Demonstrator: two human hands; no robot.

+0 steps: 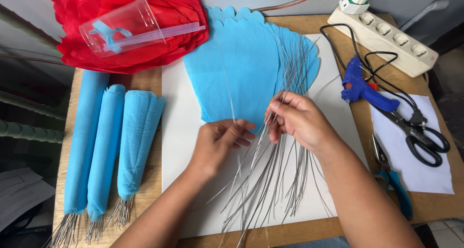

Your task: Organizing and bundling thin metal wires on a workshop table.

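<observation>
One head view, looking steeply down

I see from above and close over the white sheet point(183, 132), facing the table's far edge beyond it.

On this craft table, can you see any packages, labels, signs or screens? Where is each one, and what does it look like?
No signs or screens show.
Clear plastic cup: lies on its side on the red tissue paper, top left; holds light blue bits.
Printed paper sheets: lower left, off the table edge; white with faint grey print, too small to make out.
Both hands handle thin grey wires, not packaging.
</observation>
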